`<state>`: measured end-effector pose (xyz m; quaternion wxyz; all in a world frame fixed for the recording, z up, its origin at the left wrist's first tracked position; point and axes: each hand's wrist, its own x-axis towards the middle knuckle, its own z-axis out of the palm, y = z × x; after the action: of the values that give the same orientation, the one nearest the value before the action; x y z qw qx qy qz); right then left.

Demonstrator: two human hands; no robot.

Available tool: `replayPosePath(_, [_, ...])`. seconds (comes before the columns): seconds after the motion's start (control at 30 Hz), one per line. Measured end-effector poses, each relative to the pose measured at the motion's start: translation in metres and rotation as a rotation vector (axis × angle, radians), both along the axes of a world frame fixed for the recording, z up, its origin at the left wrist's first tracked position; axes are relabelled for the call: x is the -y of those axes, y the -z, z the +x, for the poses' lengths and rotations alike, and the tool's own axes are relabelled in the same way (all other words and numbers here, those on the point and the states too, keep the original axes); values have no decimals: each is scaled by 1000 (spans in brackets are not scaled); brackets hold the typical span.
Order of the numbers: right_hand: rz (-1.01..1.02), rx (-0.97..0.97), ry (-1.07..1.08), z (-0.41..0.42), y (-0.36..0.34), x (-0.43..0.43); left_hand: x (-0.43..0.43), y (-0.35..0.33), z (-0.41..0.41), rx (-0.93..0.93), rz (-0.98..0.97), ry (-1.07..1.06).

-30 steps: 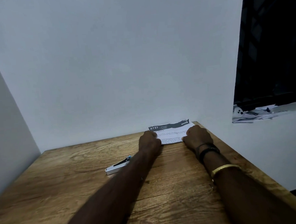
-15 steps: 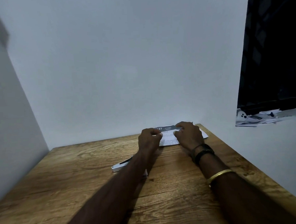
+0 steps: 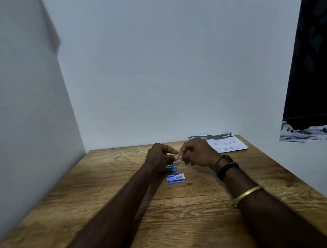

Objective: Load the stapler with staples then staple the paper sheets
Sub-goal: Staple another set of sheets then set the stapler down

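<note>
Left hand (image 3: pixel 157 156) and right hand (image 3: pixel 197 153) are over mid table (image 3: pixel 182 217), fingers curled, tips touching; can't tell if anything is pinched. Staple box (image 3: pixel 176 178) lies just nearer, contents hidden. Blue piece (image 3: pixel 171 169) sits beside it. Paper sheets (image 3: pixel 226 143) lie at the far right corner.

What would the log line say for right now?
left hand, right hand: pinch small item above table | staple box: on table | paper sheets: far right | stapler: unseen
</note>
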<state>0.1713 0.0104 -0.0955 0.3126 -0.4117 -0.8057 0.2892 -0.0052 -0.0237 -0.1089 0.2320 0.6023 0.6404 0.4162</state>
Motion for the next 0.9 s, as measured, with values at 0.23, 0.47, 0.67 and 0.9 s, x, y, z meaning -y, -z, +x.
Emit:
replayPosePath(0.23, [-116,219,-243,-6,1,17,25,0,-23,-199,-138,18])
replayPosePath(0.47, [-87,385,-216,-12,0,26,32,2,-14,-303,-164,-62])
replayPosePath(0.67, [-39,364,-132,-11,5,25,35,7,-18,-353,-157,-183])
replayPosePath(0.9, [-47,234,54,-10,9,18,37,9,-21,-413,-193,-312])
